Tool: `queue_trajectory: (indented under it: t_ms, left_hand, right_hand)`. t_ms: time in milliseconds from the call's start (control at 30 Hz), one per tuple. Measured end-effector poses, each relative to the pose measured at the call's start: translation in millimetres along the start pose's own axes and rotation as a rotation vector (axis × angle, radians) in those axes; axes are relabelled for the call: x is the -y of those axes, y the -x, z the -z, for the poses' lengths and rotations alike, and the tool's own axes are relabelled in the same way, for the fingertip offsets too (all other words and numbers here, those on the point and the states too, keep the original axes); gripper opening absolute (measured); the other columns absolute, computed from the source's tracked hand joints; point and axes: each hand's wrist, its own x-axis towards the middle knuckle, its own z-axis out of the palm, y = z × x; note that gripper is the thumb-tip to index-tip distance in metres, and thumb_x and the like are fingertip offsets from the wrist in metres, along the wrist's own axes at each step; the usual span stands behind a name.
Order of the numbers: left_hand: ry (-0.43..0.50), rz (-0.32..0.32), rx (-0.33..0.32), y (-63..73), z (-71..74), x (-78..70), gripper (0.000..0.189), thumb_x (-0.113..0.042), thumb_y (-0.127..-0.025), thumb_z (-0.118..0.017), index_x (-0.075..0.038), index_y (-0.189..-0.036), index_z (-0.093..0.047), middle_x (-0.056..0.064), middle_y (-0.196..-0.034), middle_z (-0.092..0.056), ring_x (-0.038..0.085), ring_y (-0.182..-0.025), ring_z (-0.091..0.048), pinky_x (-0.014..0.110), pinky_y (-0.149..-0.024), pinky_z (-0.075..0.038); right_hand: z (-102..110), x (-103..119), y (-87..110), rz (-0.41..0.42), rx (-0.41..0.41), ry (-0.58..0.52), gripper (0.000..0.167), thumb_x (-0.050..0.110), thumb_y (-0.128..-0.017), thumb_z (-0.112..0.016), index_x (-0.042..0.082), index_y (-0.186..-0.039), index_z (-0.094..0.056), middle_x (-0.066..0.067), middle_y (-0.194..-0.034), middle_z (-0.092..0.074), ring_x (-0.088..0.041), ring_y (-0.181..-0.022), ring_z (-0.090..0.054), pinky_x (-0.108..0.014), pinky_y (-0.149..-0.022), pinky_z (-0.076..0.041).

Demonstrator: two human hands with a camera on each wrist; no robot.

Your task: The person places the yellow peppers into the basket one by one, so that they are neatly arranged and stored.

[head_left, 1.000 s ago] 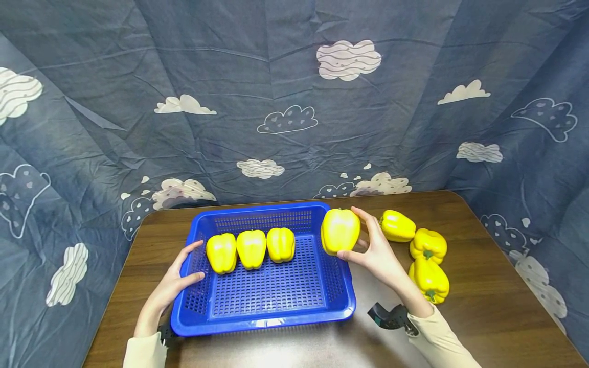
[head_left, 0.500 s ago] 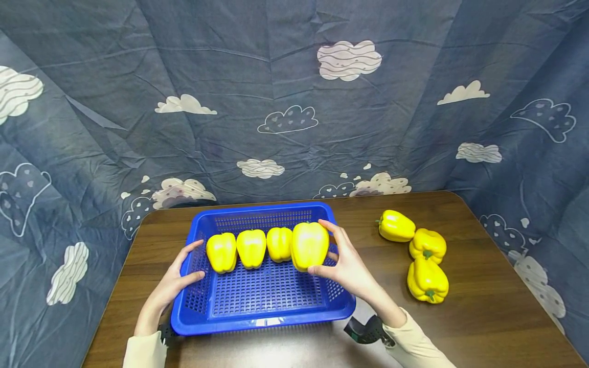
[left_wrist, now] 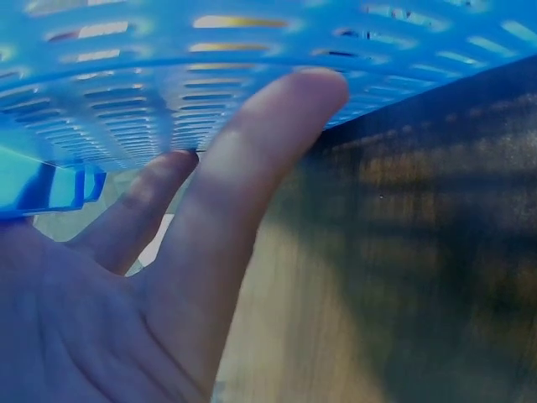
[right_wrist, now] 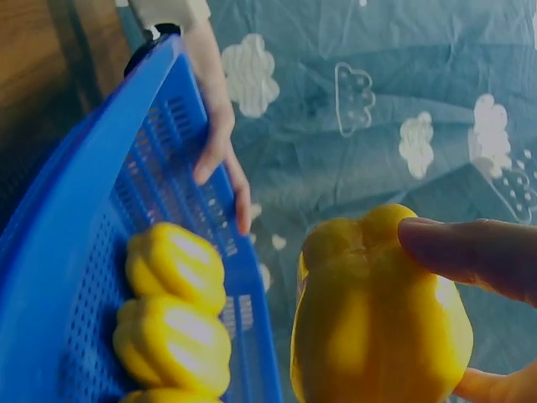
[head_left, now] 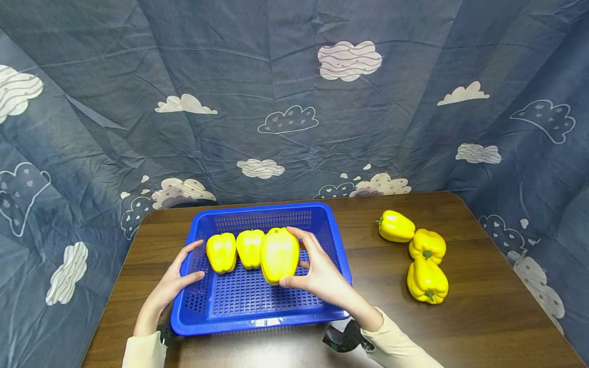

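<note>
My right hand [head_left: 324,271] holds a yellow bell pepper [head_left: 279,255] between thumb and fingers, over the middle of the blue basket [head_left: 262,323]. In the right wrist view this bell pepper [right_wrist: 377,319] looms close, above the basket's inside. Two yellow bell peppers, a left one [head_left: 222,253] and one beside it [head_left: 250,249], stand in a row in the basket. The held one hides a third from the head view; its edge shows low in the right wrist view. My left hand [head_left: 170,281] grips the basket's left side, digits over the rim and against the slotted wall [left_wrist: 210,84].
Right of the basket, three more yellow bell peppers lie on the brown wooden table [head_left: 483,301]: one at the back [head_left: 397,226], one in the middle [head_left: 428,245] and one in front [head_left: 428,281]. A blue cloud-patterned curtain [head_left: 294,148] hangs behind the table.
My right hand has carried its bell pepper left, from the basket's right rim to over its middle, now covering the third pepper. The left hand and basket stay put.
</note>
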Motion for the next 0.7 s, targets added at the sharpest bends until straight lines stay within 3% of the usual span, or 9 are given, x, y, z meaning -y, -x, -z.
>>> queue_trajectory:
  t_ms: [300, 467, 700]
  left_hand:
    - [-0.005, 0.095, 0.045, -1.1, 3.6, -4.6, 0.072, -0.009, -0.092, -0.058, -0.023, -0.150, -0.018, 0.025, -0.151, -0.011, 0.052, -0.118, -0.041, 0.053, -0.079, -0.053]
    - [-0.023, 0.099, 0.047, -1.2, 4.6, -4.7, 0.070, -0.010, -0.093, -0.056, -0.022, -0.151, -0.018, 0.025, -0.152, -0.010, 0.053, -0.120, -0.039, 0.053, -0.080, -0.052]
    - [-0.031, 0.104, 0.046, -0.4, 5.1, -5.9, 0.069, -0.011, -0.094, -0.055, -0.023, -0.151, -0.018, 0.026, -0.152, -0.009, 0.055, -0.119, -0.040, 0.054, -0.077, -0.053]
  right_hand:
    - [-19.7, 15.5, -8.8, 0.017, 0.066, -0.009, 0.092, 0.005, -0.066, -0.084, 0.011, -0.144, -0.036, -0.010, -0.138, -0.036, -0.030, -0.116, -0.049, -0.038, -0.091, -0.049]
    - [-35.0, 15.2, -13.1, 0.012, 0.110, 0.009, 0.092, 0.004, -0.065, -0.084, 0.006, -0.144, -0.035, -0.014, -0.140, -0.035, -0.033, -0.117, -0.048, -0.035, -0.088, -0.051]
    - [-52.7, 17.5, -19.9, -0.008, 0.141, 0.058, 0.091, 0.005, -0.065, -0.085, 0.008, -0.142, -0.036, -0.014, -0.136, -0.039, -0.027, -0.116, -0.048, -0.024, -0.082, -0.051]
